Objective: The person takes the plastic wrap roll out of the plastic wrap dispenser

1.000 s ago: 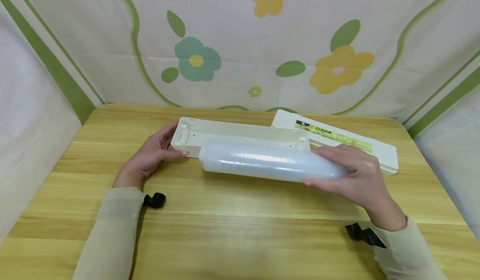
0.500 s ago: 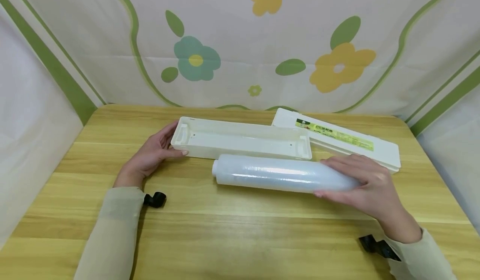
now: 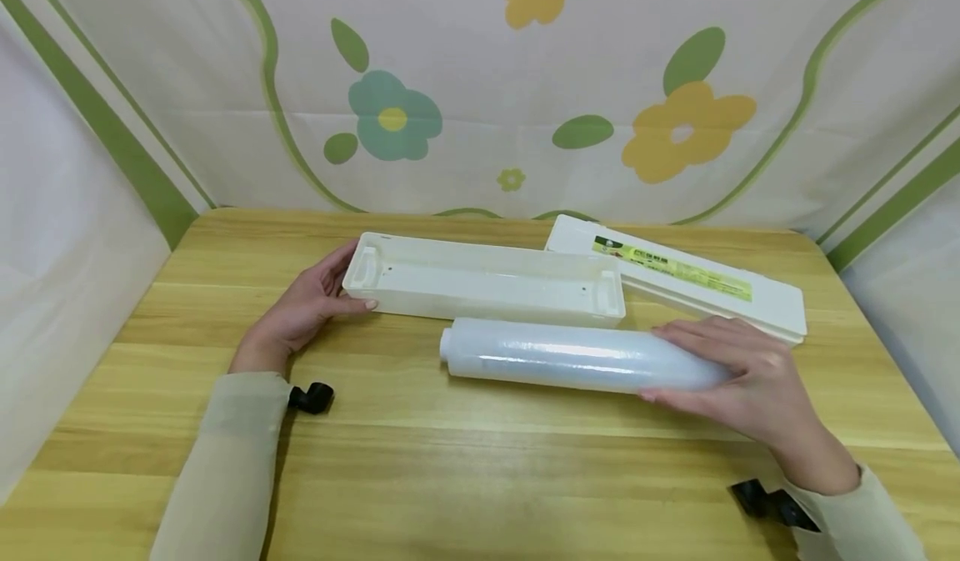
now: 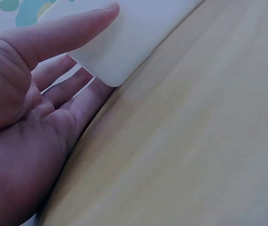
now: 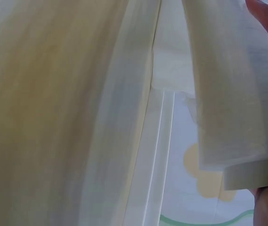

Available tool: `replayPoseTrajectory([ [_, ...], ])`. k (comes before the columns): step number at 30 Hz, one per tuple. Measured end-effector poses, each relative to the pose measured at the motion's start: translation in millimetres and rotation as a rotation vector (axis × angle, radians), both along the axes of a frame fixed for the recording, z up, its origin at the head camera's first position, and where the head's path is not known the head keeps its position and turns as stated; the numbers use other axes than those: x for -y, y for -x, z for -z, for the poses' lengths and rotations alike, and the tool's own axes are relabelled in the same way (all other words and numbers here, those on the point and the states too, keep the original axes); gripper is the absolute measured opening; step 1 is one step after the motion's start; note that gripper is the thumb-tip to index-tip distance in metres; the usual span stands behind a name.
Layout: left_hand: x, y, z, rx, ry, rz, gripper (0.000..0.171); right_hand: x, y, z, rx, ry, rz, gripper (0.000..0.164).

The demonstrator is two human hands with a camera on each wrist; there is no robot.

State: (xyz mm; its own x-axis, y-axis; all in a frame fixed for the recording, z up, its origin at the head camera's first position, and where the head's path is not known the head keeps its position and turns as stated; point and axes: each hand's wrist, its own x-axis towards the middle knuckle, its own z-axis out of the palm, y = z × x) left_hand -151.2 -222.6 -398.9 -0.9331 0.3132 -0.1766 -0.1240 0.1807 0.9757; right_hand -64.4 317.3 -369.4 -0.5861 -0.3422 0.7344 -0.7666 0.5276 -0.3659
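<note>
A long white plastic box (image 3: 495, 282) stands open-topped on the table, with nothing inside it. My left hand (image 3: 303, 307) holds its left end, thumb along the front wall and fingers behind. In the left wrist view the thumb (image 4: 84, 30) lies on the box's white wall (image 4: 124, 52). My right hand (image 3: 750, 378) grips the right end of a roll of cling film (image 3: 562, 357), which lies nearly level in front of the box. The roll's core stub (image 5: 254, 174) shows beside the palm in the right wrist view.
A white lid (image 3: 776, 303) with a green-yellow label (image 3: 675, 269) lies at the back right, its left end behind the box. The wooden table (image 3: 480, 478) meets a flowered curtain (image 3: 480, 69) at the back, with white fabric on both sides.
My right hand has drawn the cling film roll from over the box's front edge towards me and to the right, uncovering the box's inside. The left hand stays on the box.
</note>
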Motion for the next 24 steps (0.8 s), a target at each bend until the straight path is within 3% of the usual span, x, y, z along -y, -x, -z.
replayPoseTrajectory([
  [8, -0.2, 0.3, -0.1, -0.003, 0.007, -0.002, 0.104, -10.8, -3.0, -0.7, 0.061, 0.008, 0.022, 0.069],
  [24, -0.8, 0.6, 0.6, -0.005, 0.007, -0.009, 0.103, -27.6, -7.4, -7.3, 0.276, -0.06, 0.144, 0.077],
])
